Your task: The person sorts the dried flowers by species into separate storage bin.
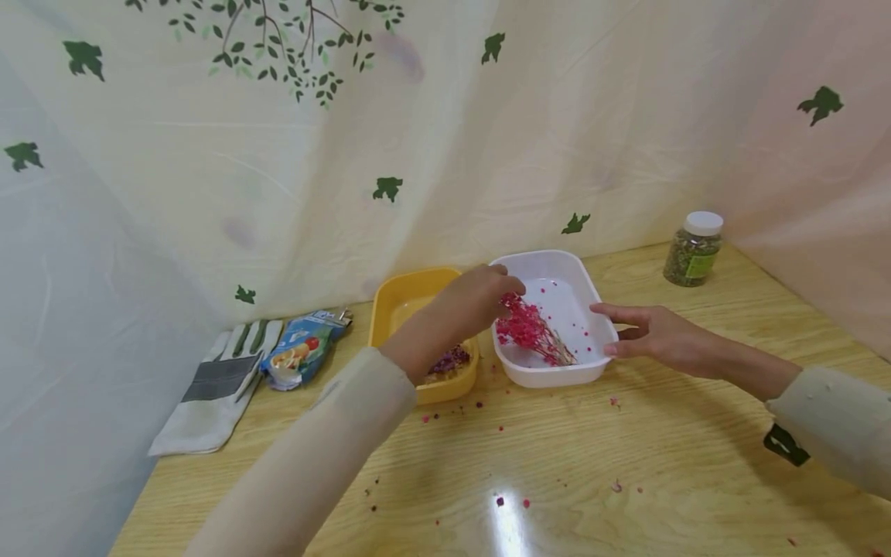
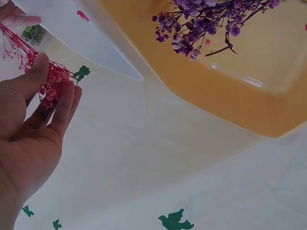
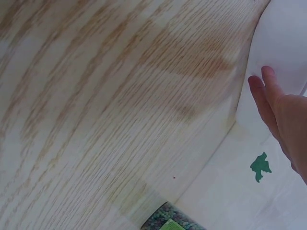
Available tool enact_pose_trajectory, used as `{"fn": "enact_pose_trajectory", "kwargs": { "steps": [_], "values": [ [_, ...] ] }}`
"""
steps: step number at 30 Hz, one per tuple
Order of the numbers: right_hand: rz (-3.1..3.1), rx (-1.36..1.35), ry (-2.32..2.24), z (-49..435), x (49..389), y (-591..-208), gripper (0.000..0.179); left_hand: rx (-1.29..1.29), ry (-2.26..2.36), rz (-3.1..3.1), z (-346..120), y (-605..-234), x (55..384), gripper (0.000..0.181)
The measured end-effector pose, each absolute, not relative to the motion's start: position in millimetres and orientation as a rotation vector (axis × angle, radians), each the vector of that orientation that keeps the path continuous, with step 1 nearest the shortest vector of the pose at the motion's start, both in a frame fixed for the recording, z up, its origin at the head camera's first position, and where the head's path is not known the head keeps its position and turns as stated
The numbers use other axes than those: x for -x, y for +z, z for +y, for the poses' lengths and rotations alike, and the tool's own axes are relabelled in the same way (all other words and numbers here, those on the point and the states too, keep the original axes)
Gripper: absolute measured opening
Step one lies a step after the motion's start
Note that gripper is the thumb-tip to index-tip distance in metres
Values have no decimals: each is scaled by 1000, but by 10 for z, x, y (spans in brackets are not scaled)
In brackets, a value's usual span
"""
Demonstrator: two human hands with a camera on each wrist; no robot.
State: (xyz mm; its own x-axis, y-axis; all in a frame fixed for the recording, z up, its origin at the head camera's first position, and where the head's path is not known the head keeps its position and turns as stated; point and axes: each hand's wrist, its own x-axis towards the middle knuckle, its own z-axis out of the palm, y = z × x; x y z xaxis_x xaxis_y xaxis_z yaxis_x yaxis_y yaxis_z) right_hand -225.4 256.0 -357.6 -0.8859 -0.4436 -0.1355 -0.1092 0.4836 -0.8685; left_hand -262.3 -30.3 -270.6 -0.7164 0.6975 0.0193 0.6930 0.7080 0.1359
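Note:
My left hand (image 1: 469, 302) reaches over the near-left side of a white plastic tray (image 1: 557, 377). Between its thumb and fingertips it pinches a bunch of pink dried flowers (image 1: 529, 331), whose stems angle down into the tray. The left wrist view shows the blossoms of these pink flowers (image 2: 56, 80) at the fingertips. At the tray's right side, my right hand (image 1: 671, 340) touches the rim and outer wall with fairly straight fingers (image 3: 269, 81); its thumb is hidden in the right wrist view. Loose pink bits are scattered on the tray's bottom.
A yellow tray (image 1: 386, 313) holding purple dried flowers (image 2: 192, 24) stands left of the white one, partly behind my left arm. Farther left lie a blue packet (image 1: 302, 350) and work gloves (image 1: 219, 387). A lidded jar (image 1: 692, 251) stands back right. Flower crumbs dot the wooden table (image 1: 626, 464).

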Motion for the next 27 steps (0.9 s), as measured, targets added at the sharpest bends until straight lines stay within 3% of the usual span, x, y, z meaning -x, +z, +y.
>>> {"fn": "enact_pose_trajectory", "kwargs": {
  "steps": [9, 18, 27],
  "values": [
    [2379, 464, -1369, 2539, 2251, -3578, 75, -1052, -81, 2971, -142, -2816, 2685, 35],
    [2396, 479, -1345, 2518, 2276, -3602, 73, -989, 119, 2815, -111, -2906, 2617, 71],
    [2377, 468, -1370, 2516, 2276, -3610, 74, -1018, 198, 2815, -351, -2878, 2408, 64]
  ]
}}
